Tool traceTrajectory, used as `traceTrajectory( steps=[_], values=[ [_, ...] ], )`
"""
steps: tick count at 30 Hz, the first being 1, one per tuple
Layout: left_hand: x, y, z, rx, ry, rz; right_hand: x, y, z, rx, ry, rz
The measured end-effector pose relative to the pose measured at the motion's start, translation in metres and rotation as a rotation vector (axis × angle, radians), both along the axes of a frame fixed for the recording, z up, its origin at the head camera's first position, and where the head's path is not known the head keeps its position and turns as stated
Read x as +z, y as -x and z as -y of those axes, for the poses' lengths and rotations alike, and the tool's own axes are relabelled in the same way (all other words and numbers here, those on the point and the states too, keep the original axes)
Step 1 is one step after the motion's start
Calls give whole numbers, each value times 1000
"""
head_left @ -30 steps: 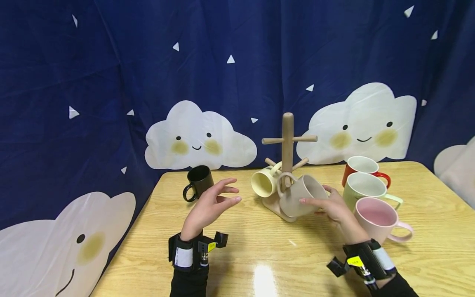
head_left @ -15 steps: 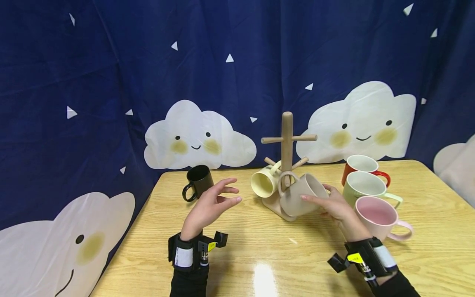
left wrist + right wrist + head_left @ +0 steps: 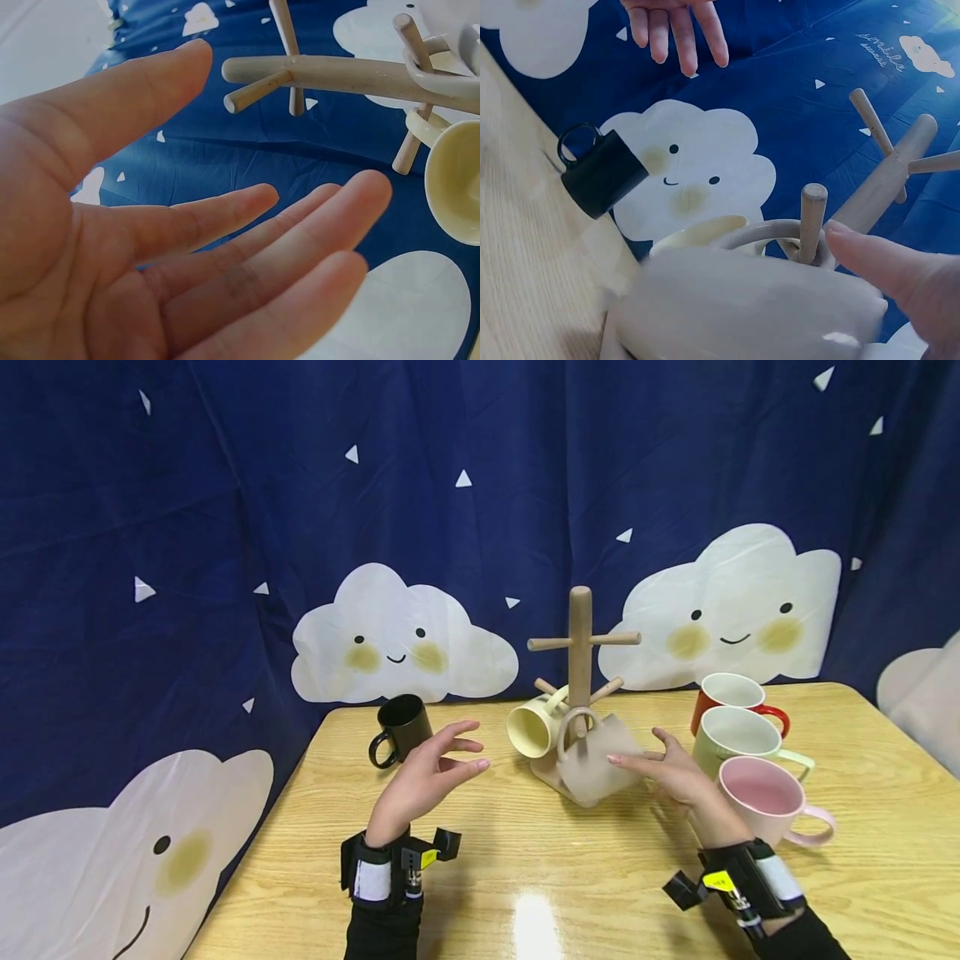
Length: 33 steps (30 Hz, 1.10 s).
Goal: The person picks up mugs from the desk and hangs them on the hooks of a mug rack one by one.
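A beige mug (image 3: 600, 768) hangs by its handle on a front peg of the wooden mug tree (image 3: 580, 643), tilted with its mouth toward the right. My right hand (image 3: 678, 781) is beside the mug with fingers spread; its thumb overlaps the mug in the head view. The other fingers stand apart from the rim. In the right wrist view the peg passes through the mug's handle (image 3: 757, 232). On a neighbouring peg hangs a pale yellow mug (image 3: 531, 732). My left hand (image 3: 427, 781) hovers over the left of the table, relaxed and holding nothing.
A black mug (image 3: 406, 727) stands at the table's back left, behind my left hand. Lined up on the right are a red mug (image 3: 701, 713), a light green mug (image 3: 708, 756) and a pink mug (image 3: 742, 814). A blue curtain (image 3: 480, 527) with clouds hangs behind.
My right hand has let go of the beige mug, its fingers opening away from the rim. The mug has settled and turned slightly on the peg. My left hand has stayed in place.
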<state>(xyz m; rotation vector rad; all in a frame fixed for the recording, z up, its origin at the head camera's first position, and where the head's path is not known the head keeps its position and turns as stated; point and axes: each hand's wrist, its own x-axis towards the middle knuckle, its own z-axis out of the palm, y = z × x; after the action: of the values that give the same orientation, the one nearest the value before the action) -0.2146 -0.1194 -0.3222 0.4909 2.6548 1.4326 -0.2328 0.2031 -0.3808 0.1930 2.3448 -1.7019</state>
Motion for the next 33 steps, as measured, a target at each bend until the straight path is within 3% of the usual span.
traceTrajectory(
  steps=[6, 16, 23, 26, 30, 33],
  values=[
    [-1, 1, 1, 4, 1, 6, 9, -4, -3, -24, 13, -28],
    [-2, 4, 12, 52, 2, -14, 36, -16, -35, -130, 230, -146],
    [1, 5, 28, 102, 28, -19, 43, -24, -67, -182, 651, -275],
    [2, 5, 34, 120, 38, -14, 44, -26, -75, -180, 767, -300],
    [2, 7, 38, 133, 40, -10, 45, -27, -78, -170, 806, -332],
    [1, 9, 38, 137, 46, -30, 46, -28, -75, -117, 756, -381]
  ],
)
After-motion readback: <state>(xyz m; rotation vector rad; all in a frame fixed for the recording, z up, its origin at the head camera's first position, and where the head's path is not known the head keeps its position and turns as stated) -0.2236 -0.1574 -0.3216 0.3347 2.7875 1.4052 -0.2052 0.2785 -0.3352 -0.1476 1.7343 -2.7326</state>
